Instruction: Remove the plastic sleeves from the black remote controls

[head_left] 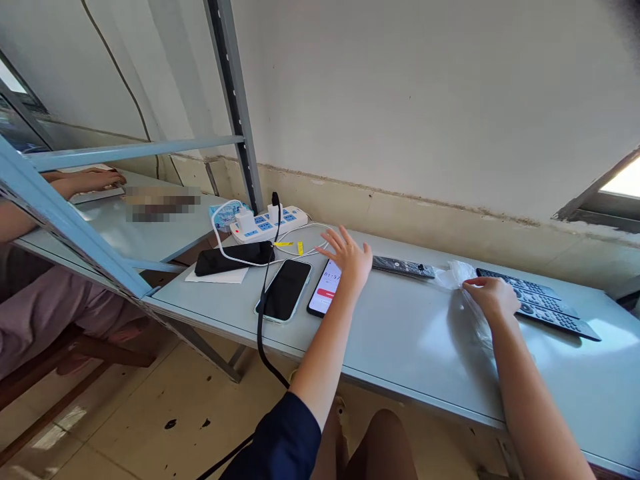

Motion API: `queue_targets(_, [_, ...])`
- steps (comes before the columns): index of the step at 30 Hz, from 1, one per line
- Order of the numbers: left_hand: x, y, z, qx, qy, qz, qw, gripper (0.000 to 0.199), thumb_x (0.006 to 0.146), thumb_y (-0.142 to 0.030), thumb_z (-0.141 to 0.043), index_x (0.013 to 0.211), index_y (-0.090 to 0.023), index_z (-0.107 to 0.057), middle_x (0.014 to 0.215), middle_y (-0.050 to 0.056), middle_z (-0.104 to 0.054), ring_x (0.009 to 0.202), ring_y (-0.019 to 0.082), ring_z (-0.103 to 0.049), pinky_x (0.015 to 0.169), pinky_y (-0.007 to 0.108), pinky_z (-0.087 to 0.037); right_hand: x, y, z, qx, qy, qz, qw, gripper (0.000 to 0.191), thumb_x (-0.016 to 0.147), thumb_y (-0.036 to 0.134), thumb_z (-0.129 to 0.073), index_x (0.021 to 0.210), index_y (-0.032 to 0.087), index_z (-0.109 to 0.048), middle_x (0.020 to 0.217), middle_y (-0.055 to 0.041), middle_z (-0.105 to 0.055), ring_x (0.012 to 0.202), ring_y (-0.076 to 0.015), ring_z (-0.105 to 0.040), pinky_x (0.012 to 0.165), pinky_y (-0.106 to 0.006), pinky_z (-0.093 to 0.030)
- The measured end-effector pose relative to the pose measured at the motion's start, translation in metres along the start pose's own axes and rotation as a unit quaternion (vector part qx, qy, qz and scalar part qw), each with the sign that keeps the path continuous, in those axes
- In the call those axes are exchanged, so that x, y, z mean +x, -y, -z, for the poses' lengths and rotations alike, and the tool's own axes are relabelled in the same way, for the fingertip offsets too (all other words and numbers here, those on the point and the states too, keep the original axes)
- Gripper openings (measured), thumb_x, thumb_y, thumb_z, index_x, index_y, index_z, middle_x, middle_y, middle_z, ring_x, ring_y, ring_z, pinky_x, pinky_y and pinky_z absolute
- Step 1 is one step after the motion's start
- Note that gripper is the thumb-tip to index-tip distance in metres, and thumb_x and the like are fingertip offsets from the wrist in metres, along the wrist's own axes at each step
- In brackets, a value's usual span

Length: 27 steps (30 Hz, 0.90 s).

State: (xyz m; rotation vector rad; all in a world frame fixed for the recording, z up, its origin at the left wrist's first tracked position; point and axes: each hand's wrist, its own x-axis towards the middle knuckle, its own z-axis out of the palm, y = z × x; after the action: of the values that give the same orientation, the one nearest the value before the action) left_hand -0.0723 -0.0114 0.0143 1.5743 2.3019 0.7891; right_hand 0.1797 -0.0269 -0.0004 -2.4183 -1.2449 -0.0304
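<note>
My left hand (pixel 349 260) is raised over the table with its fingers spread and holds nothing. Partly hidden beneath it lies a phone (pixel 320 293) with a lit timer screen. My right hand (pixel 493 298) pinches a crumpled clear plastic bag (pixel 459 273) between thumb and fingers. Between my hands a black remote control (pixel 404 267) lies near the wall, its right end at the plastic. Just right of my right hand, several dark remote controls (pixel 555 319) lie side by side, partly covered by that hand.
Two dark-screened phones (pixel 285 291) (pixel 235 258) lie left on the table (pixel 400 353). Behind them stands a white power strip (pixel 270 223) with chargers. A black cable (pixel 261 327) drops over the front edge. Beyond the metal frame (pixel 135 267), another person's hand (pixel 95 180) rests on a second table.
</note>
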Motion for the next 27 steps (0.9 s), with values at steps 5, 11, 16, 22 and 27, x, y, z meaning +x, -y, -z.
queue_targets(5, [-0.013, -0.011, -0.013, 0.02, 0.02, -0.085, 0.996, 0.065, 0.087, -0.036, -0.043, 0.145, -0.009, -0.03, 0.153, 0.018, -0.022, 0.144, 0.034, -0.009, 0.114, 0.059, -0.007, -0.019, 0.026, 0.026, -0.023, -0.001, -0.049, 0.999, 0.027, 0.078, 0.028, -0.062, 0.098, 0.016, -0.073, 0.103, -0.0138, -0.061, 0.102, -0.033, -0.057, 0.084, -0.043, -0.046])
queue_targets(11, [-0.018, -0.016, -0.028, 0.019, 0.002, -0.148, 0.989, 0.059, 0.087, -0.033, -0.046, 0.139, -0.006, -0.04, 0.149, 0.021, -0.033, 0.142, 0.034, -0.019, 0.116, 0.054, -0.012, -0.024, 0.028, 0.032, 0.03, -0.097, -0.048, 0.994, 0.018, 0.074, 0.029, -0.063, 0.085, 0.017, -0.07, 0.094, -0.0104, -0.059, 0.097, -0.032, -0.056, 0.079, -0.044, -0.046])
queue_targets(16, [-0.023, -0.023, -0.032, -0.006, 0.029, -0.246, 0.969, 0.047, 0.087, -0.028, -0.048, 0.132, -0.012, -0.047, 0.146, 0.018, -0.038, 0.139, 0.034, -0.027, 0.112, 0.056, -0.026, -0.029, 0.032, 0.04, 0.208, -0.209, -0.044, 0.954, 0.007, 0.072, 0.023, -0.057, 0.067, 0.019, -0.056, 0.072, -0.0066, -0.055, 0.087, -0.0297, -0.057, 0.077, -0.043, -0.045])
queue_targets(22, [-0.028, -0.03, -0.035, -0.029, 0.085, -0.417, 0.905, 0.044, 0.089, -0.018, -0.045, 0.133, -0.017, -0.044, 0.14, 0.013, -0.045, 0.133, 0.026, -0.038, 0.106, 0.041, -0.04, -0.034, 0.051, 0.038, 0.529, -0.108, -0.056, 0.84, 0.006, 0.068, 0.019, -0.052, 0.071, 0.019, -0.047, 0.063, 0.0016, -0.053, 0.048, -0.0106, -0.045, 0.045, -0.022, -0.034])
queue_targets(27, [-0.04, -0.036, -0.045, -0.039, 0.049, -0.531, 0.845, 0.049, 0.088, -0.011, -0.046, 0.135, -0.021, -0.038, 0.14, 0.01, -0.044, 0.126, 0.021, -0.045, 0.101, 0.036, -0.043, -0.036, 0.059, 0.021, 0.57, 0.099, -0.081, 0.811, 0.016, 0.06, 0.023, -0.057, 0.076, 0.018, -0.056, 0.063, 0.0026, -0.057, 0.049, -0.0095, -0.047, 0.045, -0.019, -0.039])
